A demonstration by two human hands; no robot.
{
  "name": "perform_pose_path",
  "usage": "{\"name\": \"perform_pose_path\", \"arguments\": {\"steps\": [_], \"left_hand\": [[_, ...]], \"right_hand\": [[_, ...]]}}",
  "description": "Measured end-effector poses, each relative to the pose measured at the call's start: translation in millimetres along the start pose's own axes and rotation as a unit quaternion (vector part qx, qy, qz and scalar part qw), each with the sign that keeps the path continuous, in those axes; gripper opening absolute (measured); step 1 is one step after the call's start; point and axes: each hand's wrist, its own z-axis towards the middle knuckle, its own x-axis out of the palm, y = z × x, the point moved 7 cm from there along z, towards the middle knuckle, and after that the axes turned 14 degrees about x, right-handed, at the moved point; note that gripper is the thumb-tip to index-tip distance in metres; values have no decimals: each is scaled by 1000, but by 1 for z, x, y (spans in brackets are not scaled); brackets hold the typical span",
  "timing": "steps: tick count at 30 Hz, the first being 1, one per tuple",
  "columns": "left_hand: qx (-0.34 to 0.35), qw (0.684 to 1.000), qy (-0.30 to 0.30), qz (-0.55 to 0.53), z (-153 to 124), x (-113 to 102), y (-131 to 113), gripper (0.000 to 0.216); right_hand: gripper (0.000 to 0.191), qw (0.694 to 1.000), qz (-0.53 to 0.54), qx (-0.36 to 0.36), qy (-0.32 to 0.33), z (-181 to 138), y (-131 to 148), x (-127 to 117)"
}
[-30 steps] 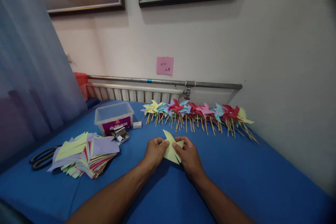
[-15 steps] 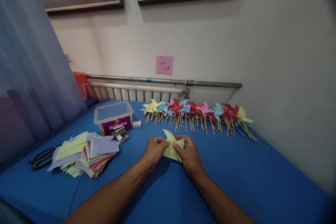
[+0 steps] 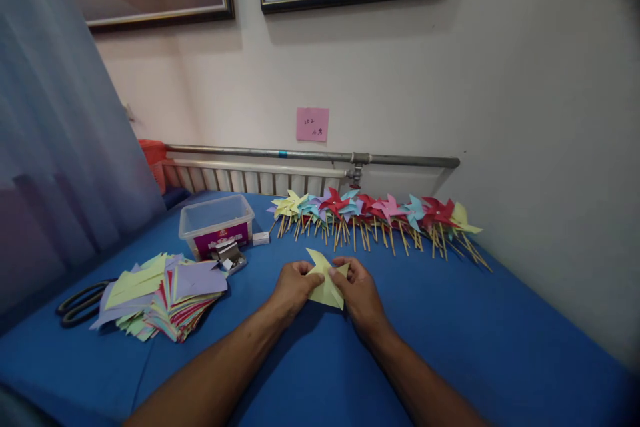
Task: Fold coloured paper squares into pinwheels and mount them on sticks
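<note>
Lower right corner of the pale yellow, slit paper sheet [image 3: 327, 293] has changed: a second ago it showed a split with a dark gap, now it shows as a single point. Sheet sits slightly further left in view; both hands have hardly moved.

Left to right. Far left, a hanging grey-blue cloth curtain [image 3: 65, 107]. Below it, black loop handles [image 3: 80, 304] lie on the blue cloth-covered table [image 3: 450, 327], their far end hidden by a loose, fanned stack of coloured paper sheets [image 3: 167, 293], with lilac and pale yellow uppermost. Behind, beside the curtain, a red-orange plastic basket [image 3: 154, 152]. Next, an uncovered clear plastic tub with a purple label [image 3: 215, 217]; just in front of it, a small opened box [image 3: 231, 257], contents too small to make out. Just right of the tub, a small white box [image 3: 261, 238].

Left hand [image 3: 293, 288]: thumb on top of the sheet, fingers curled beneath, pinching its left side with no gap beyond the paper. Sheet is held near the middle of the table's front, between the hands, one blade-like point aimed away from the person. Right hand [image 3: 363, 293]: thumb pressed near the sheet's centre, fingers bent behind its right side, grip closed on the paper. Beyond the hands, reaching further right, a long row of multicoloured paper pinwheels on thin wooden sticks [image 3: 385, 210] lies along the wall side.
</note>
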Motion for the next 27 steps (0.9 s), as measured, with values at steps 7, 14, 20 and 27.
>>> {"name": "perform_pose_path", "arguments": {"steps": [7, 14, 20, 27], "left_hand": [[19, 999, 13, 23, 3, -1, 9, 26], [25, 999, 12, 19, 4, -1, 12, 28], [13, 1000, 7, 11, 4, 1, 10, 29], [26, 1000, 4, -3, 3, 3, 5, 35]], "right_hand": [[37, 1000, 20, -1, -5, 1, 0, -2], [37, 1000, 26, -2, -7, 3, -3, -2], [42, 1000, 17, 1, -12, 1, -2, -2], [42, 1000, 21, 8, -3, 1, -3, -1]]}}
